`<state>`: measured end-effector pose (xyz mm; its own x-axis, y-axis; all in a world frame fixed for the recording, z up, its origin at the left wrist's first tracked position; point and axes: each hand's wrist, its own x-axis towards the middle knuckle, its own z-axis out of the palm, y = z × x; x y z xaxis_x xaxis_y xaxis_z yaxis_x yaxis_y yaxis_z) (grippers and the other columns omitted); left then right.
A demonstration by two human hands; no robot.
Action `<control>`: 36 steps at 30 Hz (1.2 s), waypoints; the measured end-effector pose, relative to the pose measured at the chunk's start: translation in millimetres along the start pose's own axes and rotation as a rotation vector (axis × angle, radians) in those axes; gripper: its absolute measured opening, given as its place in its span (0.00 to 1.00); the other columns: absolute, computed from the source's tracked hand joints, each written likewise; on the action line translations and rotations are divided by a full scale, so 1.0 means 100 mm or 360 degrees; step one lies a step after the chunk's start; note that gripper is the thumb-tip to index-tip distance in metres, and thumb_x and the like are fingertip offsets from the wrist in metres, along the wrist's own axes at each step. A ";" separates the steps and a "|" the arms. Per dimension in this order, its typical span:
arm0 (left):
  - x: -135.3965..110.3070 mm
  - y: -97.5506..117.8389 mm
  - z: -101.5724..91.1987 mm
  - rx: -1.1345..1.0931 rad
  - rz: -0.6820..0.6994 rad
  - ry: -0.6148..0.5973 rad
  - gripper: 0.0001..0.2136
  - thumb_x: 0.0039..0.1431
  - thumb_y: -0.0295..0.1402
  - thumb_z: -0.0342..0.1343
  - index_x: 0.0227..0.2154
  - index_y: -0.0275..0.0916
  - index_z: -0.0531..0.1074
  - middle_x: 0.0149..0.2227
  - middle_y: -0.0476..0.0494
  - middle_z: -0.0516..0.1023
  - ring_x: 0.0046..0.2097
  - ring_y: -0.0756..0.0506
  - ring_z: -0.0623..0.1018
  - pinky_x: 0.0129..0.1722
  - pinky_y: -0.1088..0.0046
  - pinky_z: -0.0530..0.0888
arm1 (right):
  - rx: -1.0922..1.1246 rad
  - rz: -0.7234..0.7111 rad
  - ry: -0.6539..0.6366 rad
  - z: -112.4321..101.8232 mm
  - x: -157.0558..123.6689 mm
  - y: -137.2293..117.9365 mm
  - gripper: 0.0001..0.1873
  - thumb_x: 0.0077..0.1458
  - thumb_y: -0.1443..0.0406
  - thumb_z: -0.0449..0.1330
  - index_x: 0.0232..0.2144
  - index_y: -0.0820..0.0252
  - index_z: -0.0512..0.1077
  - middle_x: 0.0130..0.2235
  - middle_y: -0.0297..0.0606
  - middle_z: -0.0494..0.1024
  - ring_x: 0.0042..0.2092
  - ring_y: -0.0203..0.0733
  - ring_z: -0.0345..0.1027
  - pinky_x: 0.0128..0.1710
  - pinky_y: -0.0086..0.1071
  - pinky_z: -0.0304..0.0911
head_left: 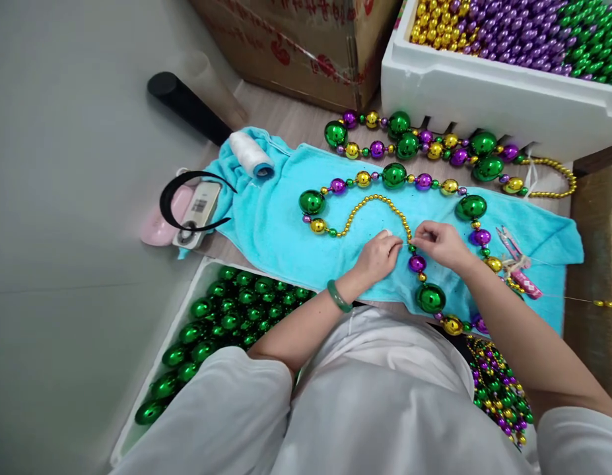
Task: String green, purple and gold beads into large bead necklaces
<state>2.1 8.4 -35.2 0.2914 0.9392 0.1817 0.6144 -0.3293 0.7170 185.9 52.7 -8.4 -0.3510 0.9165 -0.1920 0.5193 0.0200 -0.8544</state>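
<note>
My left hand (378, 257) and my right hand (438, 243) meet over a turquoise towel (271, 224), both pinched on a strand of small gold beads (375, 201). That strand joins a necklace of large green, purple and gold beads (395, 175) looped on the towel. A green bangle (338, 297) is on my left wrist. A purple bead (417, 263) and a green bead (430, 297) lie just below my hands.
A second big-bead necklace (409, 142) lies behind the towel. A white foam box (484, 92) holds beads at back right; a tray of green balls (216, 323) sits front left. White thread spool (251, 155), pink scissors (518, 264), cardboard box (296, 39), black headband (187, 198).
</note>
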 end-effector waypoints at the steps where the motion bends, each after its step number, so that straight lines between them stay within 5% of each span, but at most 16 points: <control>1: -0.01 0.00 -0.01 -0.0065 0.0003 0.0075 0.11 0.63 0.27 0.48 0.38 0.34 0.76 0.34 0.41 0.76 0.39 0.47 0.73 0.41 0.70 0.71 | -0.0107 -0.0059 -0.0027 0.02 -0.01 0.01 0.09 0.47 0.60 0.61 0.23 0.60 0.69 0.21 0.29 0.65 0.24 0.33 0.55 0.26 0.28 0.51; 7: 0.00 0.07 -0.14 -0.0491 -0.0097 0.0357 0.16 0.63 0.25 0.45 0.46 0.38 0.75 0.32 0.45 0.75 0.36 0.50 0.73 0.40 0.73 0.71 | -0.0483 -0.0091 -0.0032 0.18 0.00 0.08 0.06 0.49 0.63 0.61 0.27 0.60 0.74 0.26 0.33 0.71 0.27 0.35 0.60 0.30 0.29 0.53; 21: 0.02 -0.05 -0.21 -0.0282 -0.0187 0.0195 0.22 0.55 0.18 0.43 0.43 0.40 0.78 0.26 0.47 0.71 0.31 0.50 0.70 0.36 0.73 0.70 | -0.0139 0.0270 -0.0018 0.12 0.11 0.00 0.06 0.42 0.63 0.62 0.20 0.61 0.71 0.20 0.31 0.68 0.24 0.33 0.57 0.26 0.29 0.52; 23: 0.01 -0.06 -0.19 -0.0247 -0.0215 0.0126 0.22 0.55 0.18 0.44 0.44 0.40 0.78 0.27 0.46 0.72 0.31 0.49 0.70 0.36 0.72 0.70 | 0.0021 0.0349 -0.0003 0.05 0.13 0.02 0.09 0.42 0.61 0.63 0.22 0.62 0.71 0.19 0.30 0.66 0.22 0.32 0.55 0.23 0.29 0.51; 28: 0.00 -0.07 -0.14 -0.0176 -0.0267 -0.0003 0.23 0.53 0.16 0.44 0.45 0.40 0.78 0.31 0.45 0.76 0.33 0.49 0.71 0.39 0.71 0.72 | 0.1169 0.0667 0.0076 -0.10 0.17 0.08 0.15 0.32 0.64 0.69 0.21 0.62 0.66 0.16 0.25 0.57 0.18 0.26 0.46 0.17 0.24 0.38; 36: 0.04 -0.11 -0.17 -0.0343 -0.0293 0.0126 0.21 0.55 0.19 0.44 0.42 0.40 0.79 0.27 0.47 0.73 0.31 0.50 0.70 0.39 0.72 0.71 | 0.1349 0.0682 0.0190 -0.13 0.18 0.00 0.19 0.28 0.64 0.70 0.20 0.61 0.63 0.17 0.24 0.55 0.18 0.26 0.46 0.15 0.22 0.37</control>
<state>-15.8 17.0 -31.1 0.1262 0.9887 0.0811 0.4795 -0.1324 0.8675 189.5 74.3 -5.8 -0.1557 0.8143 -0.5591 -0.1680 -0.5796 -0.7974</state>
